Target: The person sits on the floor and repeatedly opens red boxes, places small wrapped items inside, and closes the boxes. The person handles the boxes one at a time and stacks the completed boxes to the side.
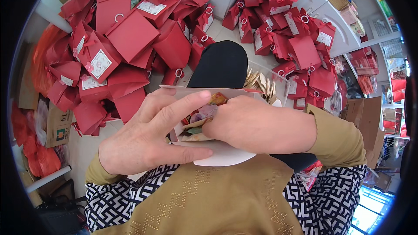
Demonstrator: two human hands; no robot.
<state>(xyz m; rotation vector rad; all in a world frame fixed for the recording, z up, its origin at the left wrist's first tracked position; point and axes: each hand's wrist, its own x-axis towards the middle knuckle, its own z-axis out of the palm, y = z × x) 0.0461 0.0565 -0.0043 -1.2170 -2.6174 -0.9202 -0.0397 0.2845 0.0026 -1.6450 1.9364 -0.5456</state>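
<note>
In my lap stands a red paper gift box with a pale inside (178,93). Its white rounded flap (225,160) folds out toward my chest. My left hand (150,133) grips the box's left side, thumb on the near flap and index finger stretched across the opening. Small wrapped packets (202,114) fill the inside, some in red and yellow wrappers, one pale purple. My right hand (241,124) reaches into the opening from the right. Its fingertips are hidden among the packets, so whether they hold one is unclear.
Finished-looking red gift boxes with ring handles (134,36) are heaped at the left. Another heap of red boxes (303,52) lies at the right. A clear plastic bin of gold packets (261,83) sits just beyond my lap. Cardboard (362,114) and shelves (378,42) line the right.
</note>
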